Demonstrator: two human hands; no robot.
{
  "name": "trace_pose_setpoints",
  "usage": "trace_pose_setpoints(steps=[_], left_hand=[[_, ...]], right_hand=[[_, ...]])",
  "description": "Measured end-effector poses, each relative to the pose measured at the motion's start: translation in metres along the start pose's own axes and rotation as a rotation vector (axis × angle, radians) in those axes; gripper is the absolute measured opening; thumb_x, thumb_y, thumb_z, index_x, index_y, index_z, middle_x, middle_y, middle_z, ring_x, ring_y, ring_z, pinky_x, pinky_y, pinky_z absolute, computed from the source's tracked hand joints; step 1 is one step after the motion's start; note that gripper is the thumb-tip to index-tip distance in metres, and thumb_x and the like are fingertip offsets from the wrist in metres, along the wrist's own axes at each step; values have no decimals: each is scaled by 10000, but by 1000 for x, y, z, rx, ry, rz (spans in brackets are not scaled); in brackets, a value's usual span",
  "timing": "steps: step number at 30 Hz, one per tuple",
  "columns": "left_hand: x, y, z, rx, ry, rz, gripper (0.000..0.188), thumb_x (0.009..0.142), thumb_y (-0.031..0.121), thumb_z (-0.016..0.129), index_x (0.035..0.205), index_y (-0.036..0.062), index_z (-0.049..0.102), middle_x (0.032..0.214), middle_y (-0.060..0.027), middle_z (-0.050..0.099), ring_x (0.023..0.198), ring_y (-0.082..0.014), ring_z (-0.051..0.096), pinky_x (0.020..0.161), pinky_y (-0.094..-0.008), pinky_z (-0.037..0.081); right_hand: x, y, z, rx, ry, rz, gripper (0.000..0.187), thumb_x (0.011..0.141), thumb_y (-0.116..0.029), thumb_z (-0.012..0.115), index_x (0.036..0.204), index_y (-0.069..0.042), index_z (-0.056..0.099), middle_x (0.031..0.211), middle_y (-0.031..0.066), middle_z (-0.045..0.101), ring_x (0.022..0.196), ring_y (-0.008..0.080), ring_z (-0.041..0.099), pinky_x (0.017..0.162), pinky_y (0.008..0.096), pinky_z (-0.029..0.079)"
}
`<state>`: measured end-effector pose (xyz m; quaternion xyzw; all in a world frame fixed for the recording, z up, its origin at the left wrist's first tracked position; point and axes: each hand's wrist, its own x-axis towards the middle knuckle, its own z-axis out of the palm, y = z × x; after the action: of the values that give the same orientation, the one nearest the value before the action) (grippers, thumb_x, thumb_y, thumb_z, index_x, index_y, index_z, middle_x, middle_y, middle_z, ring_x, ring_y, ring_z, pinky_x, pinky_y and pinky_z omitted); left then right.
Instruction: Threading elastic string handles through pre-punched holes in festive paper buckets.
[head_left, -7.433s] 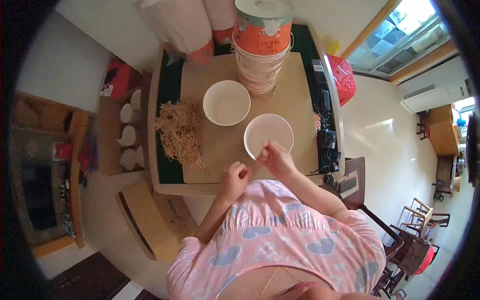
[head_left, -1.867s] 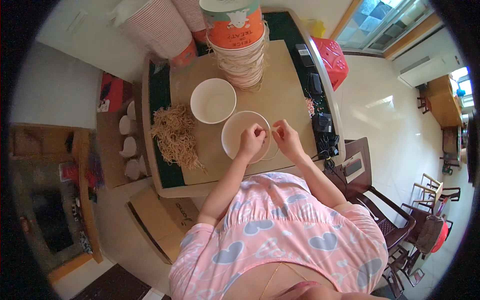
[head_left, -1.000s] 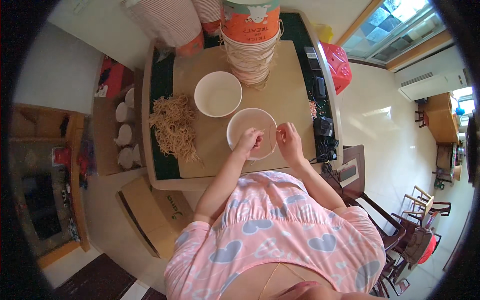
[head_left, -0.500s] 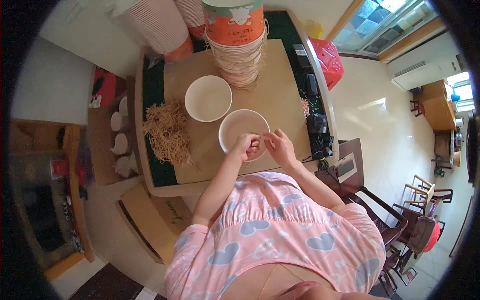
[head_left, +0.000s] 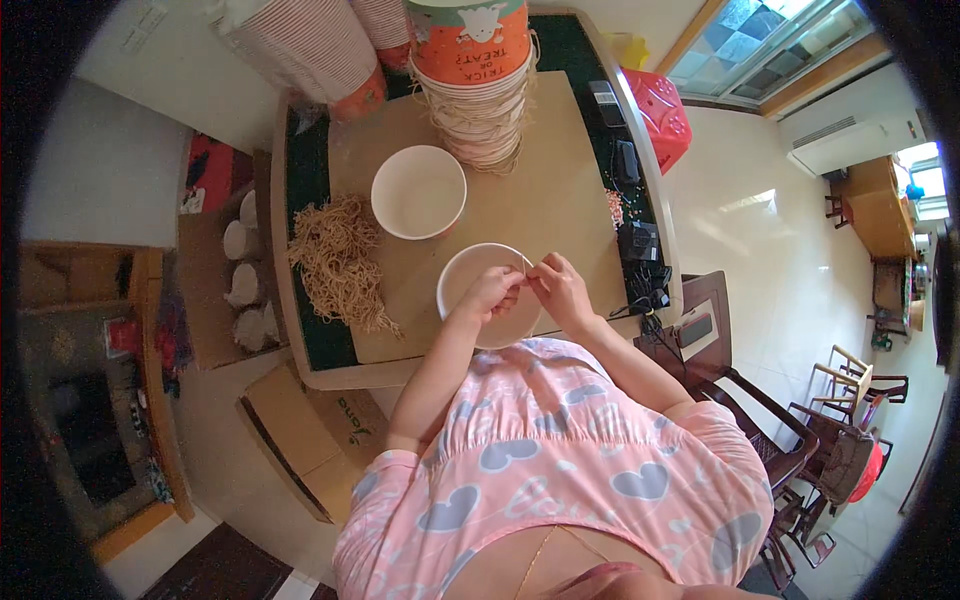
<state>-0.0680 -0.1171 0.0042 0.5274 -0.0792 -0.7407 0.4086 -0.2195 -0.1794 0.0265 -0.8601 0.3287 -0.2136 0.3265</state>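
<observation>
left hand (head_left: 493, 293) and right hand (head_left: 562, 292) close together, fingers (head_left: 548, 273) curled, forearms (head_left: 436, 372) angled inward

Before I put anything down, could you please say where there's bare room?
The widest free patch is cardboard between the bucket stack and the black boxes. A narrow strip separates the string pile from the front bucket. The left hand and right hand crowd that bucket; cables crowd the right edge.

Dark lettering on orange bucket (head_left: 468, 52); green on cardboard box (head_left: 318, 432); pale on dress (head_left: 560, 465).
</observation>
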Motion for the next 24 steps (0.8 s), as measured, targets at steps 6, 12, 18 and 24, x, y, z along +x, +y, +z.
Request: trace_pose_setpoints(steps=[6, 12, 18, 24], left_hand=[[-1, -3, -3, -35, -67, 11, 108, 881, 175, 513, 801, 109, 543, 524, 83, 339, 405, -31, 296, 349, -199, 192], [1, -9, 0, 1, -88, 26, 112, 877, 142, 476, 777, 104, 510, 545, 75, 344, 393, -29, 285, 335, -200, 183], [10, -1, -1, -110, -121, 31, 87, 862, 120, 494, 776, 114, 509, 534, 78, 350, 405, -33, 303, 357, -201, 210], [13, -7, -6, -48, -143, 29, 143, 880, 166, 466, 744, 128, 482, 541, 80, 331, 393, -26, 275, 337, -205, 176]], right_hand=[[-1, 1, -2, -11, 22, -53, 114, 735, -85, 623, 848, -100, 621, 808, 89, 525, 792, 281, 552, 662, 384, 470], [-3, 5, -1, -32, 26, -31, 157, 729, -70, 618, 884, -96, 619, 807, 93, 524, 777, 277, 547, 652, 381, 467], [-3, 4, 4, -9, 79, 26, 145, 716, -53, 624, 858, -79, 620, 782, 93, 519, 764, 279, 546, 648, 374, 464], [-3, 14, 4, 32, 81, -63, 126, 721, -67, 637, 845, -91, 633, 765, 88, 523, 757, 277, 547, 651, 371, 464]])
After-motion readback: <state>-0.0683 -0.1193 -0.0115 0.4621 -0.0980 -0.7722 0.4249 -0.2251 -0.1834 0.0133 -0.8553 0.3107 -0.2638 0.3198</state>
